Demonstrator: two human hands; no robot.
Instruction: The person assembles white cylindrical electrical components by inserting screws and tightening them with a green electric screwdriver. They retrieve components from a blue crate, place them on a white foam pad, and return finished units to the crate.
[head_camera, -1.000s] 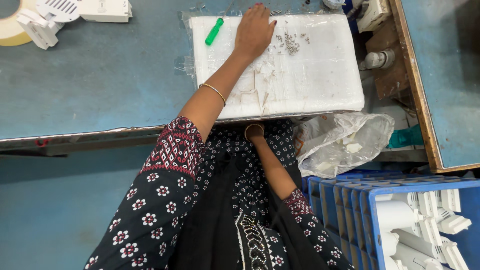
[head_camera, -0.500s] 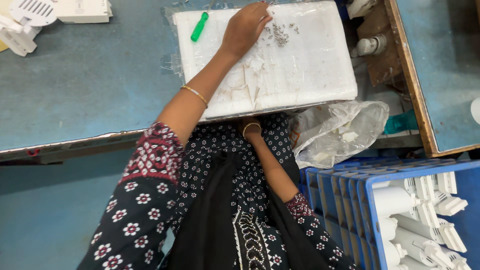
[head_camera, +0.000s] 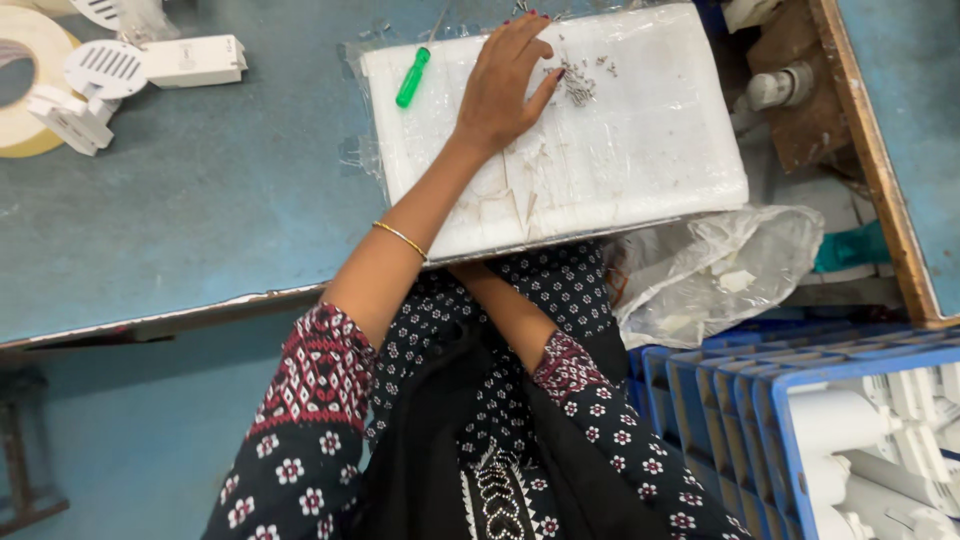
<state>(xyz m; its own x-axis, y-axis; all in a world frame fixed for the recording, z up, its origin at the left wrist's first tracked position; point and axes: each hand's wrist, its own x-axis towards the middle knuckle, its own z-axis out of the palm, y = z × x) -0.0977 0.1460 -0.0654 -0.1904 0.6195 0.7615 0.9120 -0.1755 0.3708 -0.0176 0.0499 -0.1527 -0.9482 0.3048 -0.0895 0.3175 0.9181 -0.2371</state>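
Note:
My left hand (head_camera: 503, 85) lies flat on a white foam slab (head_camera: 640, 150) wrapped in clear film, fingers spread, its fingertips touching a small heap of tiny metal screws (head_camera: 580, 85). A green-handled screwdriver (head_camera: 412, 78) lies on the slab just left of that hand. My right forearm (head_camera: 505, 310) reaches under the slab and the table edge, so my right hand is hidden from view.
White plastic parts (head_camera: 110, 75) and a roll of tape (head_camera: 25, 90) lie on the blue table (head_camera: 200, 200) at the far left. A crumpled clear plastic bag (head_camera: 720, 270) sits beside a blue crate (head_camera: 800, 400) of white plastic pieces. A wooden-edged bench (head_camera: 870, 150) stands right.
My left hand has stayed on the slab while its fingers spread toward the screws. The view has shifted slightly, so the slab and table sit differently in frame.

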